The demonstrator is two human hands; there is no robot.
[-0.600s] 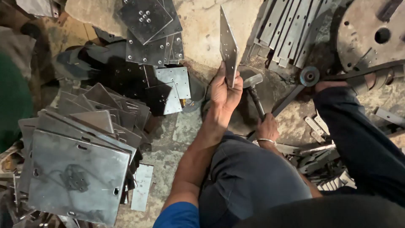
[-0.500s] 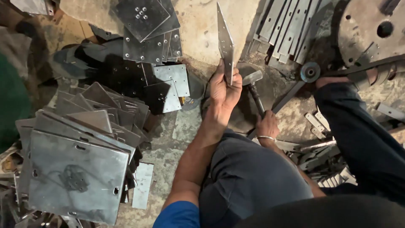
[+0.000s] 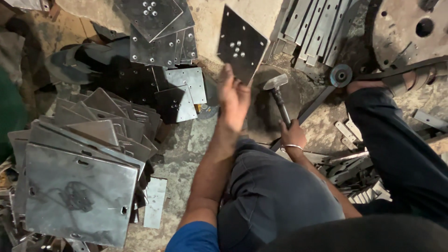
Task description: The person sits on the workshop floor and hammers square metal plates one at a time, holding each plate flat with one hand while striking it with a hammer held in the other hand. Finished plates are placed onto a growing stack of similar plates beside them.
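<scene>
The left hand [image 3: 233, 95] is raised with fingers loose; whether its fingertips touch the dark square plate [image 3: 242, 44] just beyond them I cannot tell. The plate stands tilted on one corner above the floor [image 3: 186, 154], nearer the left. The right hand [image 3: 293, 135] is clamped on a hammer [image 3: 279, 95], head pointing toward the plate

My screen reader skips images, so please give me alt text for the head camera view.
A person's left hand lifts a dark square metal plate with small holes, while the right hand grips a hammer. Stacks of grey plates lie alongside.
</scene>
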